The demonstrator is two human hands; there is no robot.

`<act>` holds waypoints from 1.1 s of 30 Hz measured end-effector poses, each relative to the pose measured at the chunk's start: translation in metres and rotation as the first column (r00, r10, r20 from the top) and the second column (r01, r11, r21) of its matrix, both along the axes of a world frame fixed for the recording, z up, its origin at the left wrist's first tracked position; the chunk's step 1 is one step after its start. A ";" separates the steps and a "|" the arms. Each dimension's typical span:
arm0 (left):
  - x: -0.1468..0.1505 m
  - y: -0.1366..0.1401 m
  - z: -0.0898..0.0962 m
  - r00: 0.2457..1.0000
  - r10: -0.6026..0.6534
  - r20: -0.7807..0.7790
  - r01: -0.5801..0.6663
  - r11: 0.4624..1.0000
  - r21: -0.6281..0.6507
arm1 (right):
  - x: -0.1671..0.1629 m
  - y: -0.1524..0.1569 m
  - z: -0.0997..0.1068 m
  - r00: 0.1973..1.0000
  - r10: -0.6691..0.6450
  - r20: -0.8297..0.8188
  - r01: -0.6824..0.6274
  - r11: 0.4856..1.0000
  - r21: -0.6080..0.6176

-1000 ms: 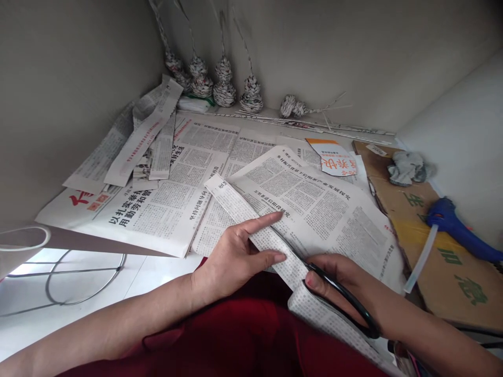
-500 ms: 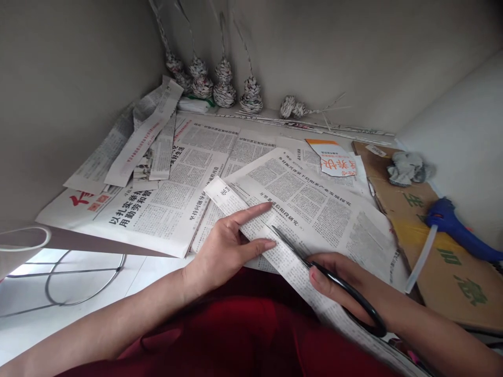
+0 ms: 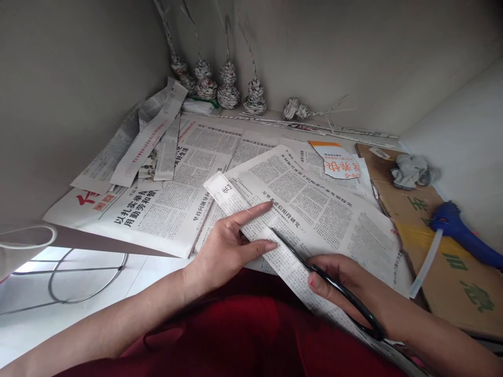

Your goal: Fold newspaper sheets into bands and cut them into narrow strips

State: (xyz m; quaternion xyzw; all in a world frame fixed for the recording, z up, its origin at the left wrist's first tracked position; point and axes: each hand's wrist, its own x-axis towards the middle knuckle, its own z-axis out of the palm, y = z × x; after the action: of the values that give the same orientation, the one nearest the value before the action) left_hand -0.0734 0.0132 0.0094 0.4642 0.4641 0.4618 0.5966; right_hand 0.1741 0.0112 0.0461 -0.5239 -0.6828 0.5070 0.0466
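My right hand (image 3: pixel 346 283) grips black-handled scissors (image 3: pixel 288 246), fingers in the handle loops. The blades look nearly closed and lie along a cut in a newspaper sheet (image 3: pixel 334 209). A long strip (image 3: pixel 223 191) runs down the near side of the sheet towards my lap. My left hand (image 3: pixel 223 246) holds this part of the paper, index finger stretched across the top and thumb lower down. Its other fingers are hidden beneath the paper. The blade tips point at the gap between that thumb and index finger.
Newspaper strips (image 3: pixel 147 136) lie on a folded newspaper (image 3: pixel 157 220) at left. Woven paper gourds (image 3: pixel 228 91) stand along the wall; another (image 3: pixel 296 108) lies beside thin paper rods (image 3: pixel 353 131). At right are cardboard (image 3: pixel 428 262), a blue glue gun (image 3: pixel 451 220) and a crumpled grey cloth (image 3: pixel 411 170).
The view has shifted slightly, moving the background a little right. The scissors' handles have drawn closer together and the blades look more closed. My left hand keeps its hold.
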 end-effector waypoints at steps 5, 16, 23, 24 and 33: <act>-0.001 -0.001 0.001 0.999 0.004 -0.032 -0.005 1.000 -0.020 | -0.006 0.000 -0.001 0.999 0.032 -0.021 -0.035 0.991 -0.129; 0.000 -0.002 0.000 0.999 -0.049 0.019 0.049 0.998 -0.038 | -0.011 0.005 -0.001 0.999 0.007 0.031 -0.006 0.999 -0.034; 0.000 -0.002 -0.002 0.997 -0.062 0.037 0.063 0.997 -0.050 | -0.016 0.009 0.001 0.998 0.030 -0.050 -0.039 0.983 -0.181; -0.001 -0.002 -0.002 0.997 -0.064 0.040 0.066 0.997 -0.051 | -0.016 0.009 0.002 0.998 0.021 -0.053 -0.031 0.980 -0.196; -0.018 0.010 -0.002 0.994 0.051 0.095 -0.045 0.997 -0.065 | -0.017 0.011 -0.002 0.999 0.041 0.009 -0.039 0.984 -0.175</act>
State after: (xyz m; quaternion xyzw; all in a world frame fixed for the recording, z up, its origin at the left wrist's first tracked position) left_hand -0.0916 0.0235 0.0070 0.4111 0.4602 0.4828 0.6214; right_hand 0.1576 0.0220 0.0442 -0.5154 -0.6464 0.5624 -0.0138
